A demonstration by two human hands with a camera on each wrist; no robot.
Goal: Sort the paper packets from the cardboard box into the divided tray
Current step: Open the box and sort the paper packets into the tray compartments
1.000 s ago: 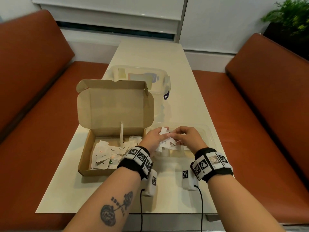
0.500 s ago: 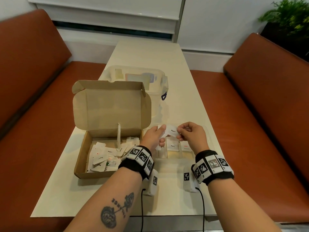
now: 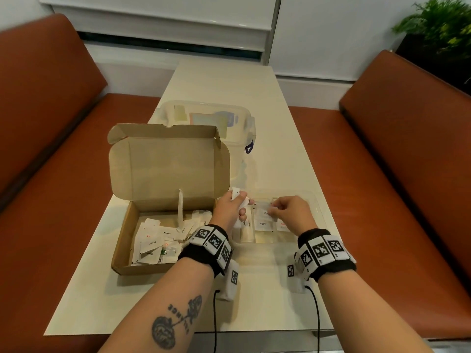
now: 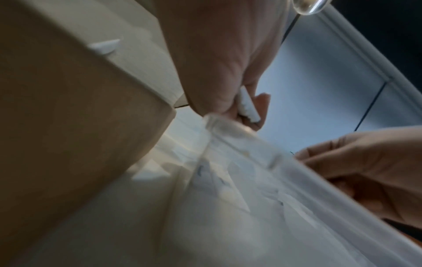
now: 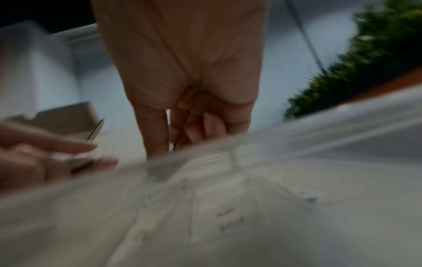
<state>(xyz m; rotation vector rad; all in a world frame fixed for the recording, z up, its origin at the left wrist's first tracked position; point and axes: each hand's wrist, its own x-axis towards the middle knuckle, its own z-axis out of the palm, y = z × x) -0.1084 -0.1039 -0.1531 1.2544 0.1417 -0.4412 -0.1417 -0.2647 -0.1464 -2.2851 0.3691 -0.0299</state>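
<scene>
our left hand (image 3: 230,208) grips spare packets (image 3: 237,197) by the cardboard box (image 3: 127,240) while our right hand (image 3: 288,212) pinches one packet (image 3: 265,212) over the tray (image 3: 316,212), so we should drop it gently with its matching kind.

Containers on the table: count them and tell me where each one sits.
3. The cardboard box stands open at the left, the clear lidded tub is right behind it, and the divided tray lies right of the box. None looks hidden.

Café or diner booth, rust-brown padded benches (image 3: 407,138) flanking a narrow cream table (image 3: 224,87), potted plant (image 3: 438,29)
</scene>
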